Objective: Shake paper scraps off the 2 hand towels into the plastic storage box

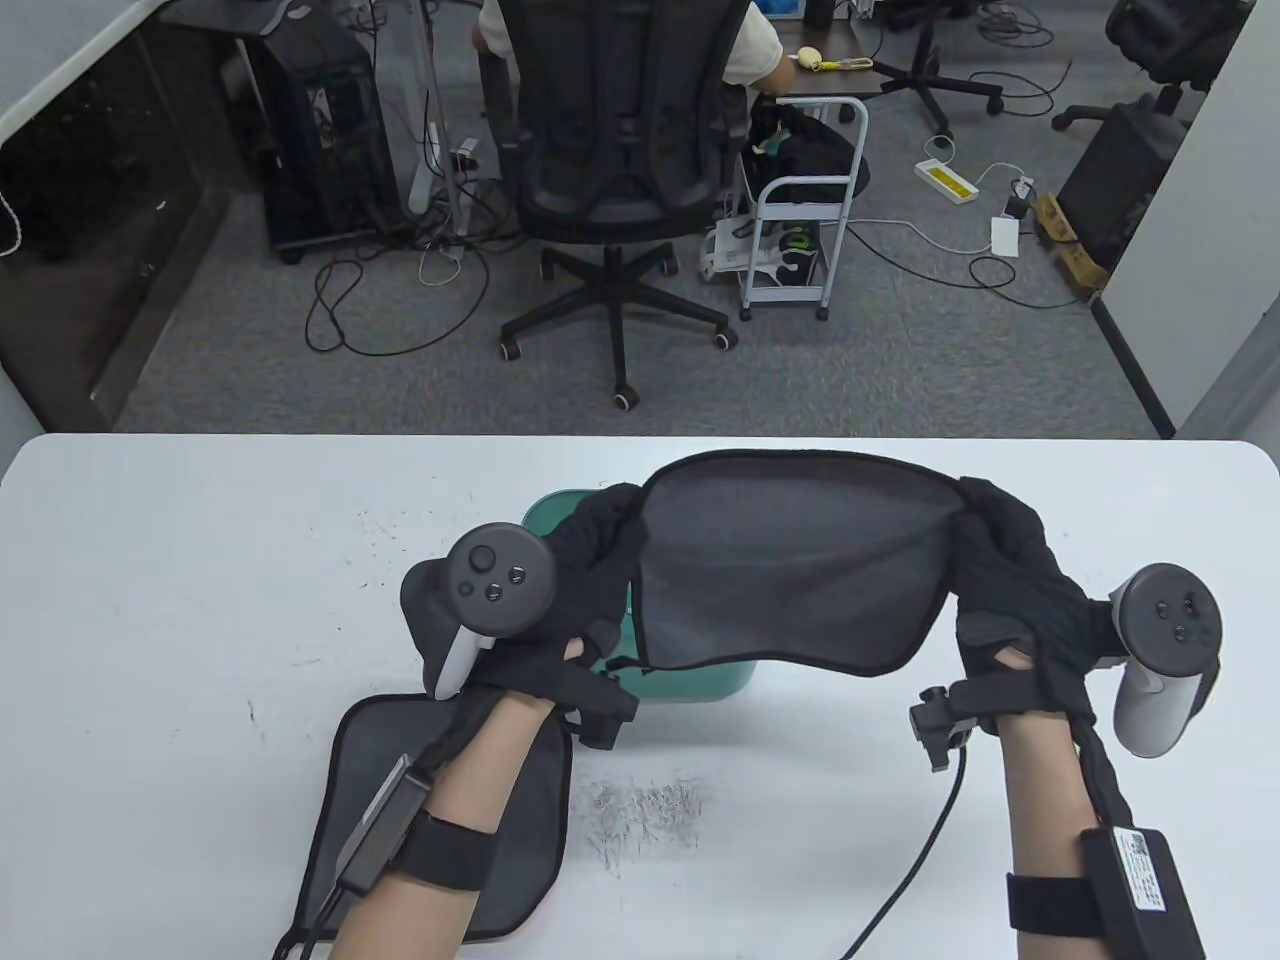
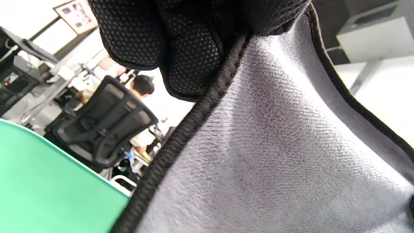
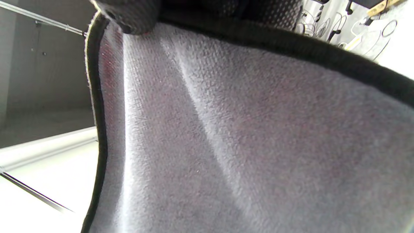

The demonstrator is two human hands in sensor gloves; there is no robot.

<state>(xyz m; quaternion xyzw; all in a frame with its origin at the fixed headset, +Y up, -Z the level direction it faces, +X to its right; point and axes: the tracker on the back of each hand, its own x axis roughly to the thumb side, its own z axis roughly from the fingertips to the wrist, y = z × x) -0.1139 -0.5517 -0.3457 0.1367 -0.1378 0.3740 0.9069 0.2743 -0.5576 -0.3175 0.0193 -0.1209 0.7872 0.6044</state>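
A grey hand towel (image 1: 790, 565), black-edged, is being held up taut over the table (image 1: 200, 600), nearest the lens. Its left upper corner is being pinched by the left hand (image 1: 590, 560), fingers (image 2: 190, 58) curled over the hem; the right corner is being gripped by the right hand (image 1: 1010, 580). The green plastic storage box (image 1: 690, 685) is being mostly covered beneath the towel. A second towel (image 1: 500, 800) is lying flat under the left forearm.
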